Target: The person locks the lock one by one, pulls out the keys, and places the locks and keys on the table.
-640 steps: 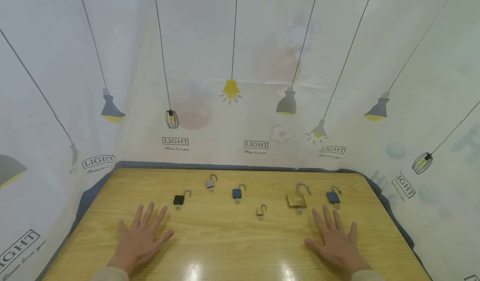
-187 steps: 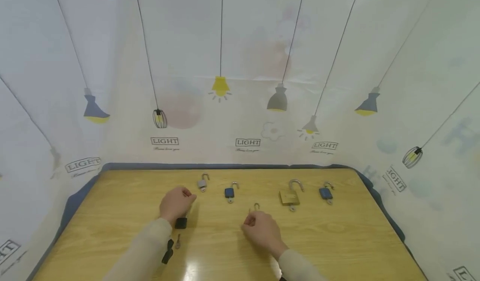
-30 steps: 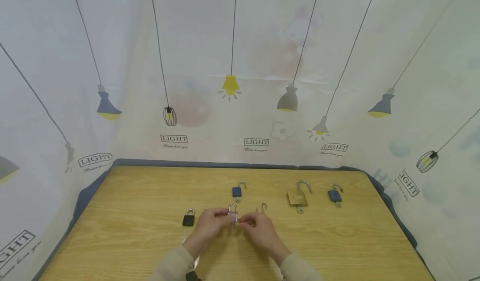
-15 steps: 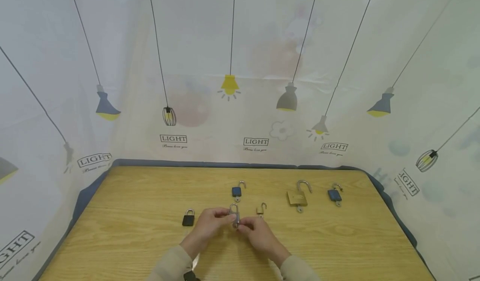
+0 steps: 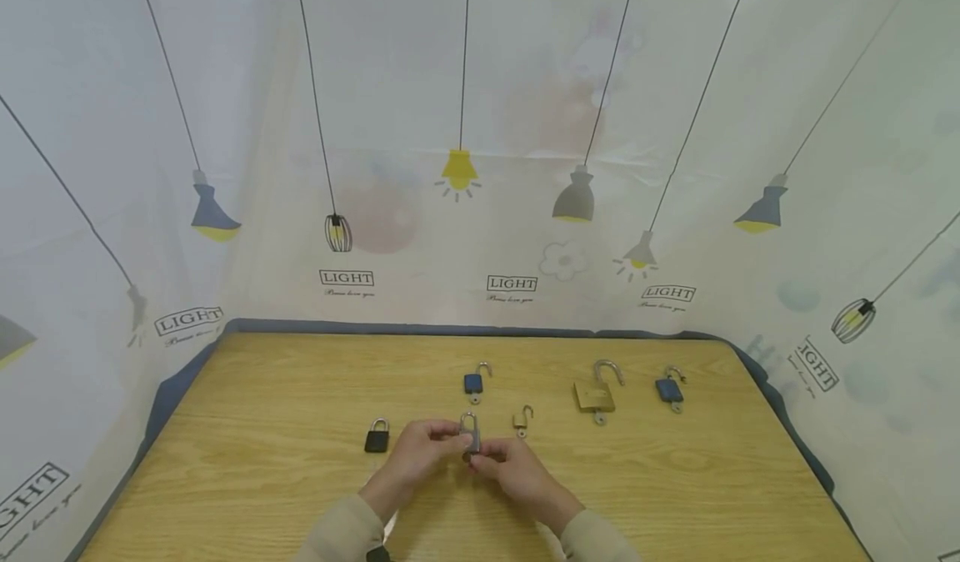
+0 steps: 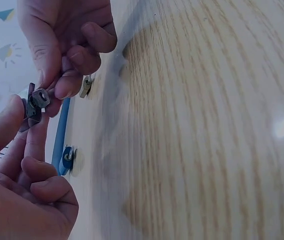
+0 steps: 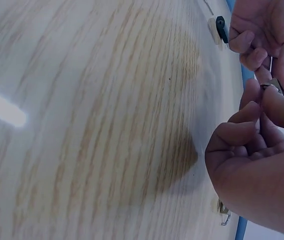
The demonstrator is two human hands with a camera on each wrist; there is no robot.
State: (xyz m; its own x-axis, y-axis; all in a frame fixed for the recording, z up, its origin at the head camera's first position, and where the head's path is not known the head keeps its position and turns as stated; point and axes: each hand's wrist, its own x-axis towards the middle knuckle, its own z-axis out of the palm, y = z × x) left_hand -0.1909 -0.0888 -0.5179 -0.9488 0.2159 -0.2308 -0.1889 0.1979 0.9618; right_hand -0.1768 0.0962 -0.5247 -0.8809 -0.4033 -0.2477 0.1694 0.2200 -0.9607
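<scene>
My left hand [image 5: 414, 455] grips a small grey padlock [image 5: 471, 443] between thumb and fingers, its shackle loop pointing away from me. From the padlock's near end sticks a key [image 6: 40, 98], its flat head showing in the left wrist view. My right hand [image 5: 522, 472] pinches at that key end, fingers curled; the key's blade is hidden. To the left of the hands lies a black padlock [image 5: 377, 439] with its shackle closed and no key visible. Just beyond are a blue padlock [image 5: 473, 383] and a small brass padlock [image 5: 520, 420], both with open shackles and keys in them.
Farther right on the wooden table [image 5: 262, 429] lie a large brass padlock [image 5: 594, 397] and another blue padlock [image 5: 670, 391], shackles open, keys inserted. A lamp-printed curtain [image 5: 420, 295] stands behind the table's far edge.
Both hands have lowered slightly with the padlock, uncovering the small brass one. Longer ago, the grey padlock lay open at the back and the black one was open with its key.
</scene>
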